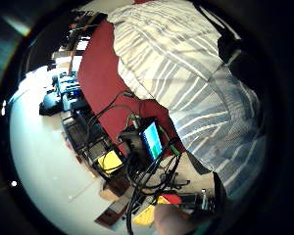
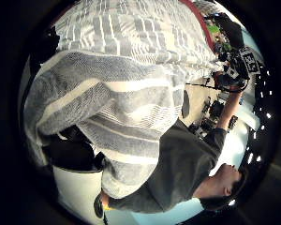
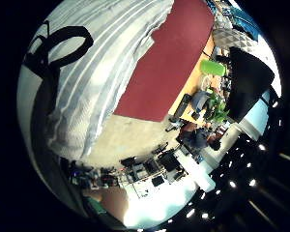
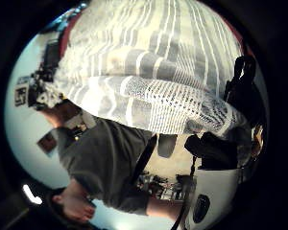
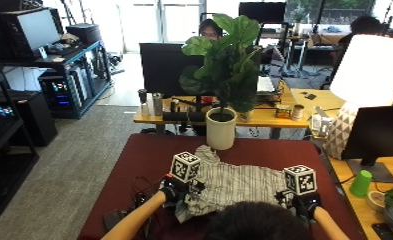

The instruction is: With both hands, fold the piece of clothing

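A grey and white striped garment (image 5: 239, 181) lies spread across the dark red table (image 5: 149, 155), with its near edge raised. My left hand (image 5: 174, 191) grips the near left corner, and a flap of cloth hangs below it. My right hand (image 5: 304, 202) grips the near right corner. In the left thumb side view the striped garment (image 2: 117, 93) drapes in a fold close to the palm. The right thumb side view shows the garment (image 4: 153, 72) folded over close to that palm. The little finger side views show the garment (image 1: 186, 73) (image 3: 96, 63) lying on the red table (image 1: 100, 73) (image 3: 169, 63).
A white pot with a leafy plant (image 5: 220, 131) stands at the table's far edge, just beyond the garment. A wooden desk (image 5: 183, 117) lies behind it. At the right are a monitor (image 5: 376, 137) and a green cup (image 5: 360, 182).
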Action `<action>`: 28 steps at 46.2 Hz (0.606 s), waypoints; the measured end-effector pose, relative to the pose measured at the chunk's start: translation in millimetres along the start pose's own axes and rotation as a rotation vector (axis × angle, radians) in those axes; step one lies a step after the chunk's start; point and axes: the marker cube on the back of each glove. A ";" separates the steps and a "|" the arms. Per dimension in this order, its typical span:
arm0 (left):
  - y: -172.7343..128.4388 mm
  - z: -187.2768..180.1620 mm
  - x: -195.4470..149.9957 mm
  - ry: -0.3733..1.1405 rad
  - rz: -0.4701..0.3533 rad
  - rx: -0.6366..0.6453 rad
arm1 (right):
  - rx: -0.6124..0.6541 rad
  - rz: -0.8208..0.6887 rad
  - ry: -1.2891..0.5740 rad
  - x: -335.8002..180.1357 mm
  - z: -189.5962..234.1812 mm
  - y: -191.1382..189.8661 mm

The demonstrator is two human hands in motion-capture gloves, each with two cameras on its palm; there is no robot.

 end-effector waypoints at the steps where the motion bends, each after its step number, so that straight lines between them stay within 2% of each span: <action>1: 0.1 -8.4 -2.1 0.000 -0.009 0.014 | 0.010 0.010 -0.005 7.1 -1.4 -8.2; 7: -12.6 -62.3 -18.4 -0.032 -0.126 0.112 | 0.030 0.068 0.017 22.9 -47.9 -20.5; 11: -39.8 -81.9 -30.6 -0.053 -0.187 0.133 | 0.026 0.126 0.034 36.6 -71.0 -42.8; 15: -80.9 -95.1 -46.7 -0.054 -0.256 0.133 | 0.019 0.220 0.061 59.0 -88.0 -84.6; 18: -112.6 -101.6 -58.2 -0.020 -0.335 0.098 | 0.010 0.298 0.076 75.7 -97.1 -123.3; 22: -104.9 -114.8 -52.1 0.017 -0.471 -0.002 | 0.055 0.364 0.095 73.6 -111.4 -140.1; 25: -112.3 -116.7 -51.9 0.019 -0.500 -0.058 | 0.113 0.423 0.110 61.3 -124.9 -131.2; 28: -130.8 -113.3 -57.3 -0.004 -0.515 -0.076 | 0.114 0.450 0.106 62.2 -126.4 -142.7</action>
